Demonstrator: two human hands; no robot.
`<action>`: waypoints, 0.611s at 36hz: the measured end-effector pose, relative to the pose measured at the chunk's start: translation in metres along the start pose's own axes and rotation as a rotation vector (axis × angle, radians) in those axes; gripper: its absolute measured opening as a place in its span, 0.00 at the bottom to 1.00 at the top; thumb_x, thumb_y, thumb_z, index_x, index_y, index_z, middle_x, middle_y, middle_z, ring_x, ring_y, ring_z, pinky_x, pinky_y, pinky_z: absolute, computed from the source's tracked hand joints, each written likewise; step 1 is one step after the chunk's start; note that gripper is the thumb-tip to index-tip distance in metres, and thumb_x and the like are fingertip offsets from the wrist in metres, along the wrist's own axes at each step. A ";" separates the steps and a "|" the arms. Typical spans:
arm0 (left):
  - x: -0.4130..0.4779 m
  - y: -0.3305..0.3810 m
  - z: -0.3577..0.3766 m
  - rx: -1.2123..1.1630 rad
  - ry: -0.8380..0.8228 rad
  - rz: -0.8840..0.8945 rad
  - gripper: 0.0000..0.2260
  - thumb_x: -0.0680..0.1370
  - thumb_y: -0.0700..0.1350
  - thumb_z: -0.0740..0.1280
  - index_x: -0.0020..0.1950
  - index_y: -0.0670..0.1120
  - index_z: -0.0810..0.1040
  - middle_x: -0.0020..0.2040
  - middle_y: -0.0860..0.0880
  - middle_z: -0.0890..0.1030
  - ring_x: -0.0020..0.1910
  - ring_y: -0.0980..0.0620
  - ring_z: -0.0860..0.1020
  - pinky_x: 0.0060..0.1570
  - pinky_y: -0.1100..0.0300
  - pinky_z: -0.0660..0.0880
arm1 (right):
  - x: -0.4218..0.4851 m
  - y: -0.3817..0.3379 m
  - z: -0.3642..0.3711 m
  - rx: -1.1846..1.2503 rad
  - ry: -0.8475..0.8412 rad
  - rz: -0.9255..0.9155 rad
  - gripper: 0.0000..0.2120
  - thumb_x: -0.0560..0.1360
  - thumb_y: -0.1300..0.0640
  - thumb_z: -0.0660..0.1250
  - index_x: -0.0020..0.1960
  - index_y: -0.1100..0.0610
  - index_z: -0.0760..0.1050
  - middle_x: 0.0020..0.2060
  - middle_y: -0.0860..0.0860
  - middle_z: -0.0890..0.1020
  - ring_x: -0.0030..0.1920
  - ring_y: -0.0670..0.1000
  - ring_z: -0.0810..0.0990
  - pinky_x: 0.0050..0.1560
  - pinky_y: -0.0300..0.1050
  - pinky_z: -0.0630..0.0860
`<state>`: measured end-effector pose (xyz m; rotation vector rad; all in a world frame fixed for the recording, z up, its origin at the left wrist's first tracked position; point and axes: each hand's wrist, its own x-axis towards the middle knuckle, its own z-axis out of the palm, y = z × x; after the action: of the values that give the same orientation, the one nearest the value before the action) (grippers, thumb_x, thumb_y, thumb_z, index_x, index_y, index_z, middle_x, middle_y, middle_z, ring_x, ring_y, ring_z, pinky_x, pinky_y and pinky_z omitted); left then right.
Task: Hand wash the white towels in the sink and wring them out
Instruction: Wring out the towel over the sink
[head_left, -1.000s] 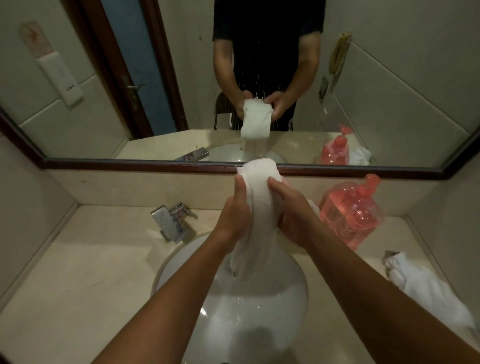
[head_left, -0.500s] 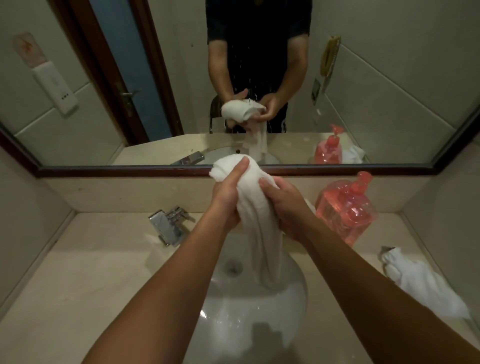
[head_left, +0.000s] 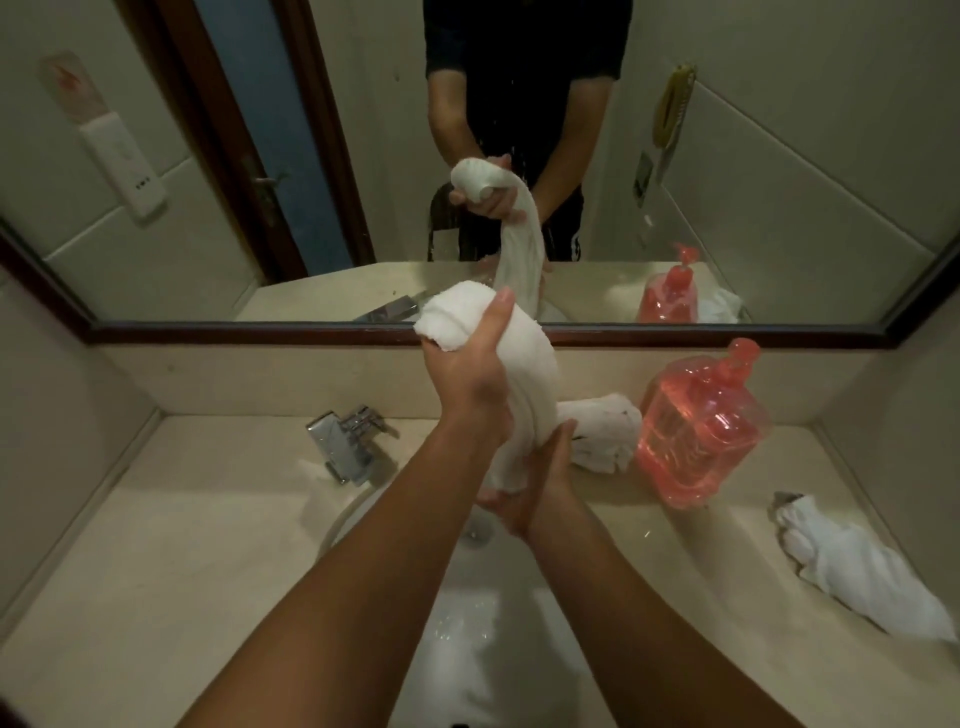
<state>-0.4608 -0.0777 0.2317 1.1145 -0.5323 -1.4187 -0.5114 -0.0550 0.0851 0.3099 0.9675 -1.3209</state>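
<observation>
Head view: wringing the towel (head_left: 530, 374) above the 12 o'clock edge of the sink (head_left: 493, 649), gripping its top with the left hand (head_left: 467, 379) and its bottom with the right hand (head_left: 535, 483), probably best twisting oppositely while keeping drips inside.

The rolled towel (head_left: 524, 374) at centre frame is white terry cloth, nubbly and matt, and the crumpled towel (head_left: 857, 577) at lower right and the bundled towel (head_left: 602, 431) behind it look like the same soft cloth. The sink (head_left: 493, 649) is glossy white ceramic with wet highlights, the tap (head_left: 340, 441) to its left is bright polished metal, and the table (head_left: 182, 545) is smooth pale stone, or perhaps a stone-look laminate, with a dull sheen. The soap bottle (head_left: 701, 426) at right is clear, glossy pink-red plastic, and the mirror frame (head_left: 727, 328) is dark lacquered wood.
</observation>
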 end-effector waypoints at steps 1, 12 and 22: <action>-0.002 0.002 -0.004 0.005 0.013 -0.005 0.35 0.72 0.52 0.83 0.75 0.53 0.71 0.63 0.49 0.82 0.59 0.45 0.82 0.61 0.41 0.81 | 0.001 -0.001 0.006 0.084 -0.072 -0.026 0.64 0.52 0.15 0.72 0.81 0.45 0.66 0.74 0.56 0.77 0.67 0.70 0.78 0.46 0.78 0.80; -0.003 0.019 -0.073 -0.059 0.061 -0.076 0.27 0.72 0.56 0.80 0.68 0.50 0.79 0.58 0.42 0.87 0.55 0.40 0.86 0.50 0.41 0.85 | 0.018 -0.011 0.029 -0.013 -0.046 -0.169 0.50 0.70 0.28 0.74 0.81 0.56 0.67 0.71 0.60 0.79 0.57 0.59 0.86 0.51 0.56 0.83; 0.009 0.023 -0.113 -0.239 -0.005 -0.130 0.31 0.64 0.59 0.81 0.62 0.47 0.81 0.53 0.42 0.84 0.53 0.40 0.84 0.65 0.37 0.79 | 0.035 -0.040 0.014 -0.016 -0.090 -0.181 0.28 0.80 0.45 0.71 0.72 0.64 0.75 0.63 0.64 0.83 0.55 0.64 0.85 0.51 0.56 0.82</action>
<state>-0.3516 -0.0589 0.1985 0.9668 -0.2888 -1.5531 -0.5442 -0.0993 0.0800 0.1518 0.9471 -1.4785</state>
